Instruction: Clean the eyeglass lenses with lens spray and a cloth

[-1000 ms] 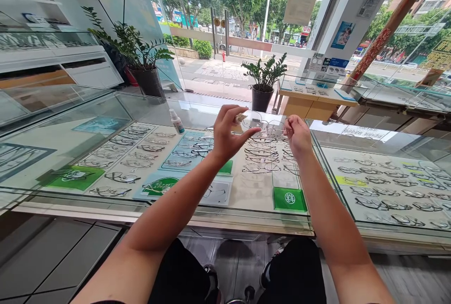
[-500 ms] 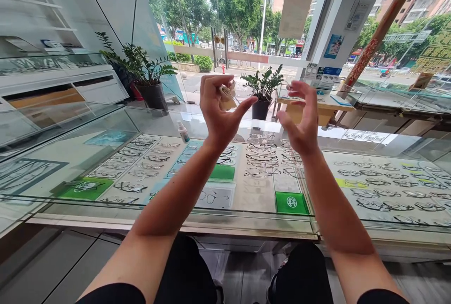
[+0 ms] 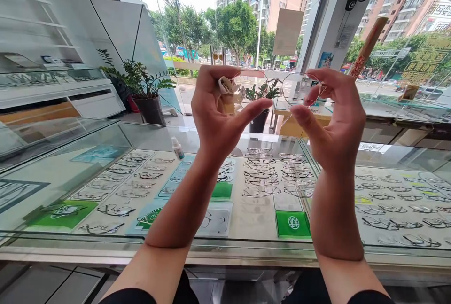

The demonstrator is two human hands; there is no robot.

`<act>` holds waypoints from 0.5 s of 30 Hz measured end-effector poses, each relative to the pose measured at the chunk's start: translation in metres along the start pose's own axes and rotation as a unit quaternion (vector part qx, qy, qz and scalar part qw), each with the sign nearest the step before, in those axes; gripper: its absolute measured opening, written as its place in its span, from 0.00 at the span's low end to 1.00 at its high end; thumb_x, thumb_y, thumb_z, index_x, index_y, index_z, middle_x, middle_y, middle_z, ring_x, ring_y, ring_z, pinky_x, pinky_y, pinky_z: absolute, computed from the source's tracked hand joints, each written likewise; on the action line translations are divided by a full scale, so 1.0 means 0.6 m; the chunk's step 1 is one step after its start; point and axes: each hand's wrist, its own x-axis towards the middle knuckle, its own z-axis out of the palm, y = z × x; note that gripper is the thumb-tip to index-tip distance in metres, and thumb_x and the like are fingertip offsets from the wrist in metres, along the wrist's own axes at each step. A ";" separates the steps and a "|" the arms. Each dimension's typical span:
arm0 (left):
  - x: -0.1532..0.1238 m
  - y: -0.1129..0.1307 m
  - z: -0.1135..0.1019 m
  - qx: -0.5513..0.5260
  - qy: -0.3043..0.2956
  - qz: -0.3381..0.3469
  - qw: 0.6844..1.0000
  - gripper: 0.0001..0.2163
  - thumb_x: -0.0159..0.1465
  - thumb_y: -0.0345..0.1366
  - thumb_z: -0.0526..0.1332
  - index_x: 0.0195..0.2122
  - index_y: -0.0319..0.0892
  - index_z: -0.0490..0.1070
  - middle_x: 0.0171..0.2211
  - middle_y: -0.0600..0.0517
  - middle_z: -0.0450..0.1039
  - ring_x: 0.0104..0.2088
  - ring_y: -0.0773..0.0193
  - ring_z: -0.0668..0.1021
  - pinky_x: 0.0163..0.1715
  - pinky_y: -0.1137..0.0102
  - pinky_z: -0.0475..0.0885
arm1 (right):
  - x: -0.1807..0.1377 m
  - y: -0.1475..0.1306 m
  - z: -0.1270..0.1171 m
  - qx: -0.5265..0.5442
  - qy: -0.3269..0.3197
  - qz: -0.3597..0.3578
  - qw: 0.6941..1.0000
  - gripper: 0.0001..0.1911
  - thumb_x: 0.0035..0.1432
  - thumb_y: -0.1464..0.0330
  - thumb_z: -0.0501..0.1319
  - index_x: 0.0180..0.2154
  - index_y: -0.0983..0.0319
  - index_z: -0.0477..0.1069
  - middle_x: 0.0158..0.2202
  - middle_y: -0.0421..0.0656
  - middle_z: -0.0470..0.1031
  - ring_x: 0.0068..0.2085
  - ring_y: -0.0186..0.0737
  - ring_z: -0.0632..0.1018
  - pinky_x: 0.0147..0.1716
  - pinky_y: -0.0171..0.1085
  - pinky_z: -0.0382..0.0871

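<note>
Both my hands are raised in front of me and hold up a pair of thin-rimmed clear glasses (image 3: 298,89) against the bright window. My left hand (image 3: 218,111) pinches the left side of the frame and also clutches a crumpled pale cloth (image 3: 227,90) in its fingers. My right hand (image 3: 333,116) grips the right lens rim between thumb and fingers. Below my arms lies the glass display counter (image 3: 246,252).
Under the counter glass lie several rows of eyeglass frames (image 3: 260,175) on trays with green tags (image 3: 293,223). A small spray bottle (image 3: 178,148) stands on the counter top. Potted plants (image 3: 144,88) stand by the window. More glass cases run to the left and right.
Both hands have risen from just above the counter to eye level with the glasses. The head has tilted up, so the counter sits lower in view.
</note>
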 end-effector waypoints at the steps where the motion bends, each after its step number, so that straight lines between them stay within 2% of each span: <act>1: 0.001 -0.001 -0.004 -0.007 -0.010 -0.003 1.000 0.33 0.68 0.66 0.72 0.65 0.54 0.68 0.55 0.48 0.74 0.61 0.45 0.84 0.54 0.51 0.87 | 0.001 0.002 -0.003 -0.006 -0.007 -0.001 1.000 0.23 0.71 0.47 0.72 0.61 0.47 0.78 0.58 0.41 0.81 0.49 0.47 0.84 0.62 0.57 0.79; 6: 0.015 0.008 -0.027 -0.034 -0.063 -0.017 0.997 0.33 0.65 0.68 0.72 0.61 0.52 0.73 0.53 0.48 0.75 0.60 0.46 0.84 0.55 0.51 0.86 | 0.001 0.019 -0.009 -0.006 0.000 0.002 1.000 0.24 0.71 0.46 0.71 0.62 0.47 0.78 0.58 0.42 0.81 0.50 0.48 0.84 0.62 0.57 0.80; 10: 0.023 0.017 -0.038 -0.024 -0.052 -0.004 0.998 0.29 0.67 0.65 0.73 0.58 0.52 0.76 0.51 0.48 0.76 0.56 0.48 0.84 0.58 0.49 0.84 | -0.003 0.028 -0.007 -0.018 -0.001 -0.001 1.000 0.27 0.71 0.46 0.70 0.66 0.45 0.75 0.62 0.44 0.80 0.55 0.53 0.84 0.65 0.59 0.79; 15: 0.029 0.030 -0.042 0.007 -0.028 0.017 0.999 0.27 0.66 0.63 0.75 0.56 0.52 0.78 0.50 0.48 0.77 0.56 0.47 0.84 0.59 0.48 0.84 | -0.002 0.027 0.000 -0.045 0.015 -0.032 0.998 0.26 0.72 0.46 0.69 0.65 0.44 0.75 0.62 0.44 0.80 0.53 0.52 0.84 0.65 0.60 0.79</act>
